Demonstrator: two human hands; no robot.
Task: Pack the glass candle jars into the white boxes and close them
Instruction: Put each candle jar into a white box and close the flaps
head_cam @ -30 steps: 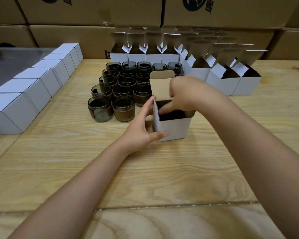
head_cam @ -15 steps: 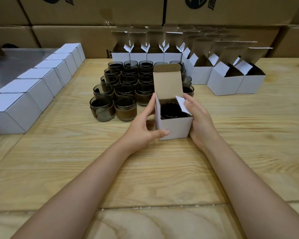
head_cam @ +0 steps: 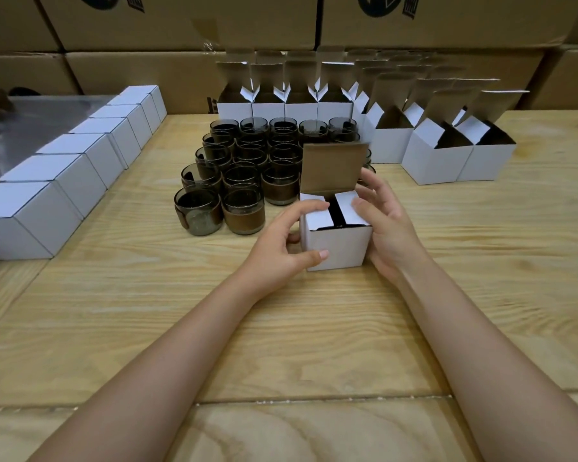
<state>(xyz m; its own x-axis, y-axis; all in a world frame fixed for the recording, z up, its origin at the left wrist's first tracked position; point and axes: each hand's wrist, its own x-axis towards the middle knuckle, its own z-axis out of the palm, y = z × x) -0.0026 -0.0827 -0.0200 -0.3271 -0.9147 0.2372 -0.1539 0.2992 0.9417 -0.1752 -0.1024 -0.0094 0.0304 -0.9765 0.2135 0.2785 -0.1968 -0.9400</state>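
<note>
White box (head_cam: 336,246) on the wooden table (head_cam: 147,311), left hand (head_cam: 282,243) and right hand (head_cam: 386,225) clasped round it, side flaps down.

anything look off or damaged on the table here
Mostly tidy. One oddity: the front-left jar has its brown band peeling off near the base, unlike the neighbouring jar. Nothing is spilled or tipped.

I see a small white cardboard box (head_cam: 336,241) on the pale wooden table (head_cam: 147,311), both side flaps folded in, its brown-lined lid flap (head_cam: 331,168) upright. My left hand (head_cam: 281,248) grips its left wall, forefinger on one flap; my right hand (head_cam: 386,225) presses the other. Dark glass candle jars (head_cam: 237,181) cluster just left of the box, closed white boxes (head_cam: 64,175) farther left, open white boxes (head_cam: 441,151) behind it to the right.
</note>
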